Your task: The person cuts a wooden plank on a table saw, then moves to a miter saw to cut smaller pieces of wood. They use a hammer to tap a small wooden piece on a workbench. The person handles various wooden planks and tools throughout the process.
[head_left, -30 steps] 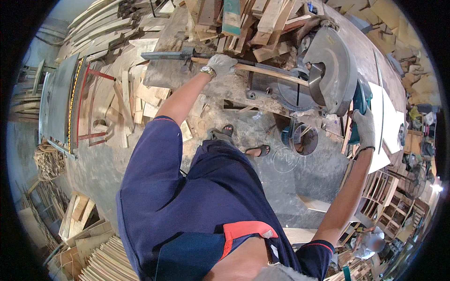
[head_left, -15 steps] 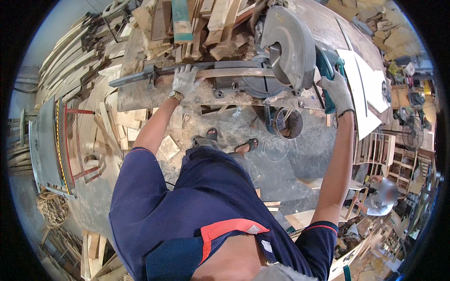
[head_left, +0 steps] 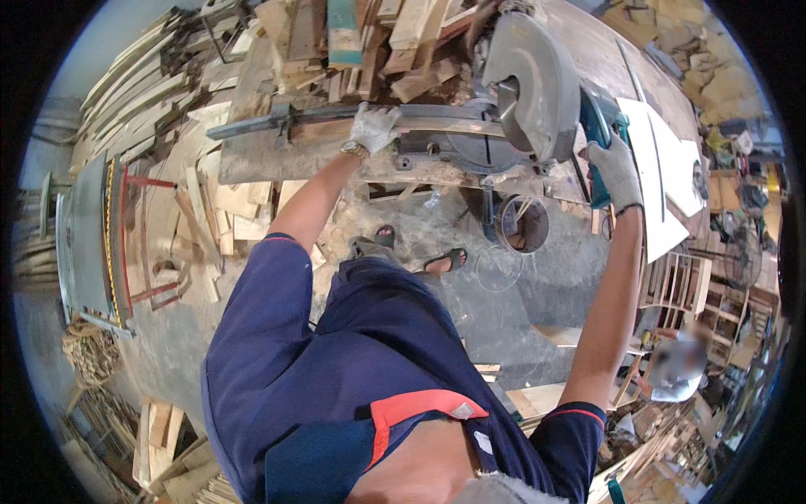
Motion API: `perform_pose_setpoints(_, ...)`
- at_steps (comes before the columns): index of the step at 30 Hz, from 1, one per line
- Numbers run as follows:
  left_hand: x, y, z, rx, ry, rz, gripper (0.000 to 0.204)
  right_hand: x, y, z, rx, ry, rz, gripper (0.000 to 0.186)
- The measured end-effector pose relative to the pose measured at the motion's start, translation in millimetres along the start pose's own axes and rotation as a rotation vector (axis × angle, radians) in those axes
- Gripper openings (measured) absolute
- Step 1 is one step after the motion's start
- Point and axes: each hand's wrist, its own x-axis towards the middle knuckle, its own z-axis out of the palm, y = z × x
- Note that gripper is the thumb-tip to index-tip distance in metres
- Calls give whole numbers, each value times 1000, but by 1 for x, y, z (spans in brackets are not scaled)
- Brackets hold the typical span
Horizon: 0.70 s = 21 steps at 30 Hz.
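From the hands we start, and we count two, both in whitish gloves. The left hand [head_left: 374, 128], with one wristwatch [head_left: 354, 149], lies over one wooden strip [head_left: 457, 125]; whether it grips, we cannot tell. The right hand [head_left: 613, 172] is closed around the teal handle [head_left: 594, 126] of one mitre saw [head_left: 546, 92]. The strip lies along the metal fence [head_left: 428, 110], toward the saw. Farther out, we find one round bin [head_left: 522, 223], two sandals [head_left: 456, 259] and one co-worker [head_left: 674, 374].
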Motion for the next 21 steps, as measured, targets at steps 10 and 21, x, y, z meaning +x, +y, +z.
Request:
perform_pose_setpoints(10, -1, 1, -9, -162, -50, -116, 68, 0, 16, 15, 133, -2, -19, 21)
perform_pose_setpoints(21, -2, -3, -3, -189, 25, -95, 69, -35, 88, 108, 149, 241, -55, 41)
